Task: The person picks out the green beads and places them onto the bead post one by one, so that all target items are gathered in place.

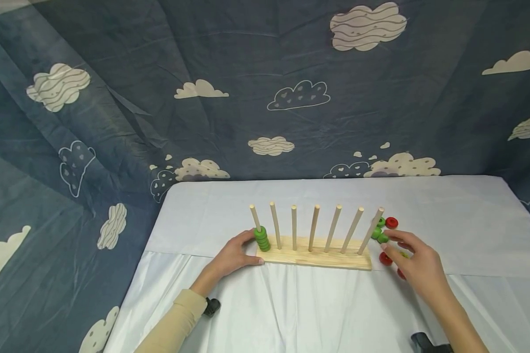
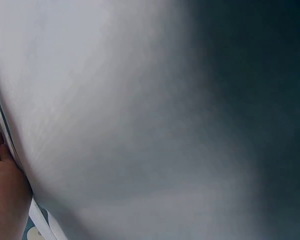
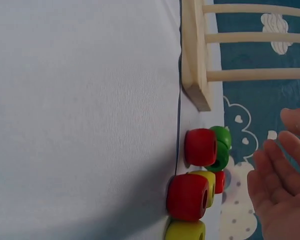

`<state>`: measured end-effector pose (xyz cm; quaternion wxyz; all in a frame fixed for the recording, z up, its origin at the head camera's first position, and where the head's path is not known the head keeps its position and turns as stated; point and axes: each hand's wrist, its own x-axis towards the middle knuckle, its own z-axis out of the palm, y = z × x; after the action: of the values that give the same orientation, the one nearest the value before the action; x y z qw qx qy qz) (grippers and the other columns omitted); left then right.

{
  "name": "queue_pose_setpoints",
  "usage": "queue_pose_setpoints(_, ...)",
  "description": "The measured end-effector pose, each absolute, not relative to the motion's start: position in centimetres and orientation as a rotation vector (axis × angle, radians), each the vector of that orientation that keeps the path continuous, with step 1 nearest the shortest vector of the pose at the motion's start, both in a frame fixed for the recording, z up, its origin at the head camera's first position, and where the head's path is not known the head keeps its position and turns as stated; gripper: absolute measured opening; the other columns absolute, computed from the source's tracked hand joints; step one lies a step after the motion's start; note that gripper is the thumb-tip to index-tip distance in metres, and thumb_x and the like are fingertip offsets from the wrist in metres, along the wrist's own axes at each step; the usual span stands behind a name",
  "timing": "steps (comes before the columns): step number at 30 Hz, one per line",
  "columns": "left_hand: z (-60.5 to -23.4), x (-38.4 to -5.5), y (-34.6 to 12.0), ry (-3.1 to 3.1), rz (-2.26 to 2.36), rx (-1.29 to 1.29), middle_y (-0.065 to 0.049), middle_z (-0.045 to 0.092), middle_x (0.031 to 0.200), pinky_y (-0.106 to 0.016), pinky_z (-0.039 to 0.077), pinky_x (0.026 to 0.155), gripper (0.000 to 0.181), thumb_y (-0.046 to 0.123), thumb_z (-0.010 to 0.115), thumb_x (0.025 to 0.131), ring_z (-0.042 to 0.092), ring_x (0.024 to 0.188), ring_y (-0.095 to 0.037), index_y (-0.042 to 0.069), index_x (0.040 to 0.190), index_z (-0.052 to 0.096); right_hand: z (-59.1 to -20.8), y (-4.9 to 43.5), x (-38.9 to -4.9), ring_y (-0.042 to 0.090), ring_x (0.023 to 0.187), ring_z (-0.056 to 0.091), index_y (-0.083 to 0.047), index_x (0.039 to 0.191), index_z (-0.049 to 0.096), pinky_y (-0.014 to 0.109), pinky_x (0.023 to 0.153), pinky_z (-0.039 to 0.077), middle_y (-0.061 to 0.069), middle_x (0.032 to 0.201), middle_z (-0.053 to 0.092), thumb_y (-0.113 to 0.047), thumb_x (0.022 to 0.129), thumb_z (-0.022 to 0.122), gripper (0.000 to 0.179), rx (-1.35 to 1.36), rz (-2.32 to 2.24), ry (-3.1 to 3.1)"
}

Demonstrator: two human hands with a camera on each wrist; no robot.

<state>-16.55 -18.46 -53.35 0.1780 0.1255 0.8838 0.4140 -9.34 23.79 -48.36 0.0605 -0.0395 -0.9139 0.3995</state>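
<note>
A wooden peg stand (image 1: 315,259) lies across the white table, with several upright pegs. Green beads (image 1: 262,239) are stacked on its leftmost peg. My left hand (image 1: 234,256) holds the stand's left end, thumb along the front edge and fingers behind; its wrist view shows only part of the hand (image 2: 9,192). At the stand's right end, my right hand (image 1: 417,262) hovers over loose beads, thumb and forefinger apart beside a green bead (image 1: 382,239). In the right wrist view the fingers (image 3: 275,175) look extended, with no bead visible between them.
Loose red (image 3: 187,197), yellow (image 3: 186,231) and green beads (image 3: 220,156) lie close together right of the stand. Another red bead (image 1: 391,223) sits farther back. Behind the table hangs a dark blue cloth (image 1: 247,59) with cloud prints.
</note>
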Motion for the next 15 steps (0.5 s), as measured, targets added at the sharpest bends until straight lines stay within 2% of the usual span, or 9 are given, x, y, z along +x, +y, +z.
queue_pose_setpoints(1,-53.4,-16.6,-18.4,2.500,1.170,0.353,0.001,0.038,0.152,-0.044,0.023,0.116,0.081,0.041,0.084,0.071,0.030,0.142,-0.022,0.024,0.142,0.048,-48.4,23.9,-9.6,0.045,0.113,0.052,-0.008,0.131,0.057,0.056,0.085,0.052,0.020,0.132,0.054,-0.024,0.092,0.067,0.043,-0.122,1.196,-2.787)
queue_pose_setpoints(2,-53.4,-16.6,-18.4,2.501,1.171,0.353,0.001,0.038,0.152,-0.044,0.023,0.116,0.081,0.041,0.084,0.071,0.030,0.142,-0.022,0.024,0.142,0.048,-48.5,24.0,-9.8,0.047,0.114,0.051,-0.008,0.132,0.056,0.056,0.083,0.053,0.022,0.132,0.053,-0.025,0.092,0.067,0.045,-0.129,1.187,-2.808)
queue_pose_setpoints(3,-53.4,-16.6,-18.4,2.502,1.169,0.352,0.001,0.038,0.152,-0.044,0.023,0.116,0.081,0.041,0.084,0.071,0.030,0.142,-0.022,0.024,0.142,0.048,-48.6,24.1,-10.0,0.048,0.115,0.049,-0.007,0.133,0.054,0.063,0.084,0.049,0.023,0.132,0.052,-0.024,0.092,0.067,0.046,-0.138,1.176,-2.828)
queue_pose_setpoints(10,-53.4,-16.6,-18.5,2.497,1.174,0.356,0.003,0.039,0.151,-0.044,0.023,0.117,0.082,0.042,0.084,0.071,0.030,0.142,-0.021,0.026,0.143,0.047,-49.4,24.3,-11.4,0.051,0.114,0.049,-0.003,0.136,0.050,0.061,0.082,0.051,0.029,0.130,0.051,-0.020,0.091,0.066,0.050,-0.156,1.112,-2.956)
queue_pose_setpoints(15,-53.5,-16.6,-18.5,2.499,1.173,0.362,0.003,0.039,0.151,-0.044,0.023,0.117,0.082,0.042,0.084,0.071,0.030,0.142,-0.021,0.025,0.143,0.047,-50.0,24.3,-12.1,0.049,0.110,0.054,-0.001,0.134,0.051,0.059,0.083,0.052,0.029,0.124,0.056,-0.018,0.090,0.066,0.049,-0.180,1.099,-2.986)
